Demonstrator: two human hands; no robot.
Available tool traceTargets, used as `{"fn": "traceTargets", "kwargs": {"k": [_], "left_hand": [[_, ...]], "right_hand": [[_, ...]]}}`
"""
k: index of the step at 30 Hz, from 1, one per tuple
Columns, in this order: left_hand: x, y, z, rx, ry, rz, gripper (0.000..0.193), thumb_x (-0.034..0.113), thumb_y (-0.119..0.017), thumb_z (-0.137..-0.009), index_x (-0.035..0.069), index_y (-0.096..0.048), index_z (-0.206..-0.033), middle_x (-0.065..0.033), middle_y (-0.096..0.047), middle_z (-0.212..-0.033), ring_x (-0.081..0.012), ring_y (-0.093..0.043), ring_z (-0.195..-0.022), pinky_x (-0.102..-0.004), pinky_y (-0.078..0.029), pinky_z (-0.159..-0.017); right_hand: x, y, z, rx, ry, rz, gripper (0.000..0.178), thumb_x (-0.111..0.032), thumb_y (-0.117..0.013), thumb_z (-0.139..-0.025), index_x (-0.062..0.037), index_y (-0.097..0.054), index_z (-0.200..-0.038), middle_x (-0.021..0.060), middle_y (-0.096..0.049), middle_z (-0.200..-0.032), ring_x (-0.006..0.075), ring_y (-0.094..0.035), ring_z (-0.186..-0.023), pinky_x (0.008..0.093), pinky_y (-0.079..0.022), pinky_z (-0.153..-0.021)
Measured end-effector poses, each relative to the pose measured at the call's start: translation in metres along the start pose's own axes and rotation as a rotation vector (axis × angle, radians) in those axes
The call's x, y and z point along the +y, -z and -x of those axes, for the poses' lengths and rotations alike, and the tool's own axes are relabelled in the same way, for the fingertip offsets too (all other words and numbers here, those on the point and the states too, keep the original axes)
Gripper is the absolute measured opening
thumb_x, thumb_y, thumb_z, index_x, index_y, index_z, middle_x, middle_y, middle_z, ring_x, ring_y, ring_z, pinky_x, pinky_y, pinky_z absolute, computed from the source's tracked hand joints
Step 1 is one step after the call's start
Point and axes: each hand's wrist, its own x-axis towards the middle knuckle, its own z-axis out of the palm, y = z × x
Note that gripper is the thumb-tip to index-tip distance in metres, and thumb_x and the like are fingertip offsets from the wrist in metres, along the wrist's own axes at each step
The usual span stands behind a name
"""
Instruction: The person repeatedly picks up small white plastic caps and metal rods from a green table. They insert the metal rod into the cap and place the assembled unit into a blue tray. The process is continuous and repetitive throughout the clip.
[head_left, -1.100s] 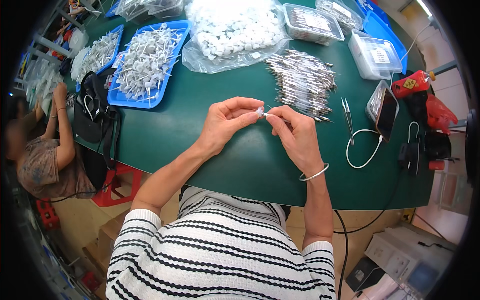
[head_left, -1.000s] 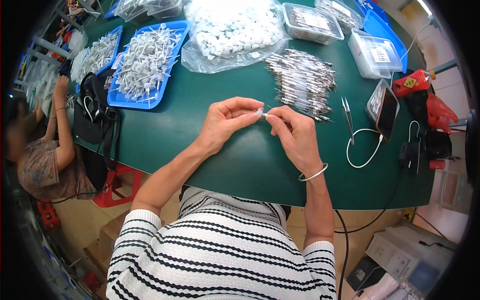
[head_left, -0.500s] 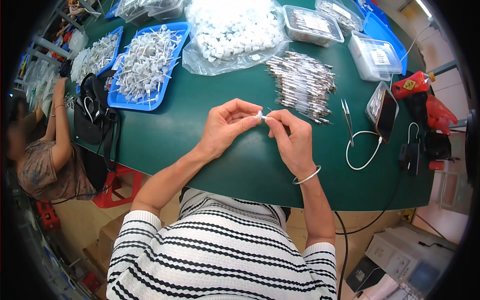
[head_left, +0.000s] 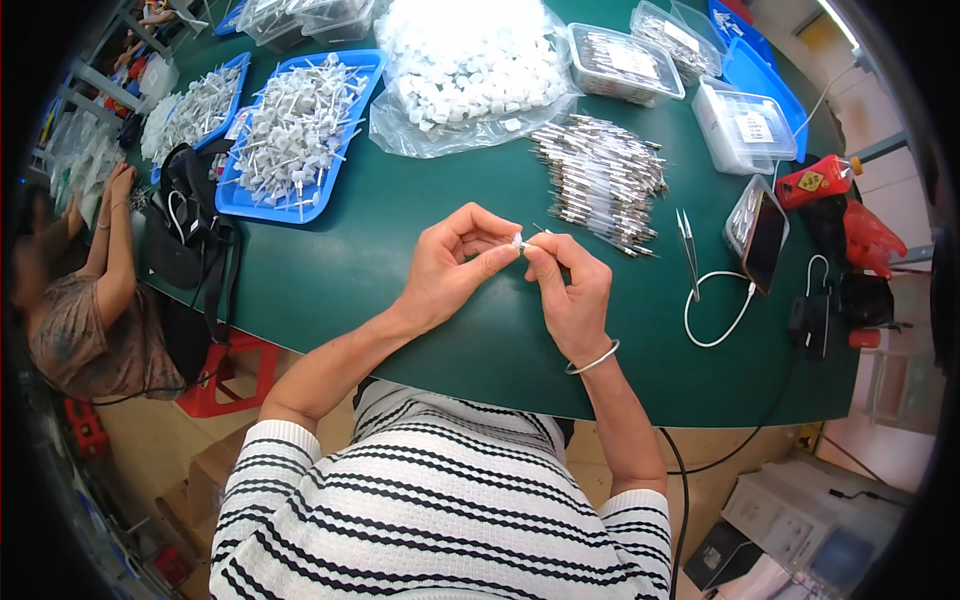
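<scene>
My left hand (head_left: 458,262) pinches a small white plastic cap (head_left: 518,241) between thumb and fingertips, above the near middle of the table. Right beside it, the thumb and forefinger of my right hand (head_left: 572,290) are closed on a slim part at the cap's right side. Fingers hide most of that part; a thin wire end sticks up near the fingertips. Beyond my right hand lies a pile of slim metal rods (head_left: 600,185), some with white sleeves. A blue tray (head_left: 262,211) at the left holds many white caps fitted on rods.
A clear bag (head_left: 400,142) of white caps lies at the back. Tweezers (head_left: 688,250), a white cable (head_left: 706,343), a phone (head_left: 765,243) and lidded plastic boxes (head_left: 735,150) stand right. A black bag (head_left: 180,240) sits left, near a seated co-worker (head_left: 100,320).
My right hand has come closer to my left, so less of the slim part shows between them. The co-worker's hands have come together. The whole view has shifted slightly.
</scene>
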Motion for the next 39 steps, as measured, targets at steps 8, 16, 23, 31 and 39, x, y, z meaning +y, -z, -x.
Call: {"fn": "traceTargets", "kwargs": {"k": [8, 16, 23, 31, 39], "left_hand": [[0.015, -0.008, 0.000, -0.008, -0.182, -0.155, 0.022, -0.004, -0.064, -0.084, -0.003, -0.058, -0.105, -0.0082, -0.059, -0.100, -0.0124, -0.058, -0.090, -0.0264, -0.048, -0.082], [0.006, -0.010, 0.000, -0.069, -0.221, 0.073, 0.016, -0.005, -0.061, -0.085, -0.003, -0.060, -0.101, -0.0085, -0.055, -0.100, -0.0142, -0.057, -0.089, -0.0275, -0.049, -0.078], [0.015, -0.001, -0.001, -0.139, -0.190, -0.074, 0.018, -0.004, -0.064, -0.083, -0.002, -0.062, -0.102, -0.0082, -0.057, -0.098, -0.0133, -0.057, -0.089, -0.0262, -0.049, -0.075], [0.049, 0.013, -0.010, -0.273, -0.282, -0.449, 0.015, 0.001, -0.070, -0.079, 0.001, -0.068, -0.093, -0.0072, -0.065, -0.086, -0.0129, -0.061, -0.072, -0.0244, -0.047, -0.062], [0.056, 0.010, -0.007, -0.259, -0.653, -0.828, 0.013, 0.008, -0.072, -0.075, 0.006, -0.063, -0.084, -0.0063, -0.059, -0.081, -0.0220, -0.058, -0.074, -0.0303, -0.048, -0.060]], "right_hand": [[0.005, 0.015, -0.009, -0.176, -0.072, -0.122, 0.011, -0.012, -0.065, -0.087, -0.0019, -0.068, -0.089, 0.0026, -0.060, -0.073, 0.0127, -0.049, -0.073, 0.0263, -0.041, -0.066], [0.005, 0.007, -0.002, -0.169, -0.079, -0.246, 0.017, -0.020, -0.062, -0.091, -0.0032, -0.065, -0.089, -0.0004, -0.055, -0.069, 0.0113, -0.046, -0.070, 0.0251, -0.038, -0.063], [0.011, 0.016, -0.008, -0.349, -0.145, -0.439, 0.017, -0.017, -0.061, -0.092, -0.0003, -0.064, -0.091, 0.0014, -0.056, -0.081, 0.0090, -0.053, -0.069, 0.0216, -0.040, -0.063], [0.015, 0.022, -0.010, -0.532, -0.284, -0.621, 0.020, -0.017, -0.057, -0.094, 0.0010, -0.064, -0.092, 0.0031, -0.060, -0.082, 0.0079, -0.053, -0.069, 0.0216, -0.043, -0.065], [0.016, 0.025, -0.009, -0.609, -0.292, -0.587, 0.019, -0.017, -0.056, -0.094, 0.0005, -0.063, -0.091, 0.0029, -0.061, -0.081, 0.0072, -0.053, -0.069, 0.0210, -0.043, -0.065]]}}
